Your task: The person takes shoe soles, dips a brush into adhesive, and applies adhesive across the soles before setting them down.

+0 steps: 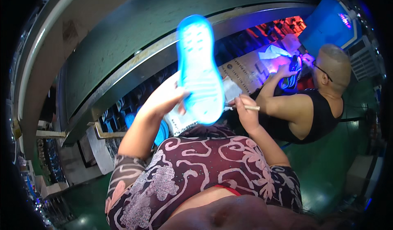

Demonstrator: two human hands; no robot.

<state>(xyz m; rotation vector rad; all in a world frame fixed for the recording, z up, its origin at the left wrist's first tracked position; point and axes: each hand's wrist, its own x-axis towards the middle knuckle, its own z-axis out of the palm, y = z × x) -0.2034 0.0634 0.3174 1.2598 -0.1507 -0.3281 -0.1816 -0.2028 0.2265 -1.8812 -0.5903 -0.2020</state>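
Note:
A bright, pale blue shoe sole (200, 76) stands tilted up in front of me, its ridged and dimpled face in view. My left hand (172, 93) grips it by the left edge near the middle, thumb on the face, the other fingers partly hidden behind it. Close to the sole's lower right edge, my right hand (247, 112) pinches a thin tool with a pale, wood-like handle (253, 107). Its working end lies by the sole and is too unclear to name; I cannot tell whether it touches.
A dark green conveyor belt with a metal edge rail (151, 50) runs across ahead. Brown cardboard (241, 70) lies beyond the sole. At right a co-worker (315, 111) in a black top handles a dark shoe (290, 76) under purple light. A blue bin-like box (329, 23) stands behind.

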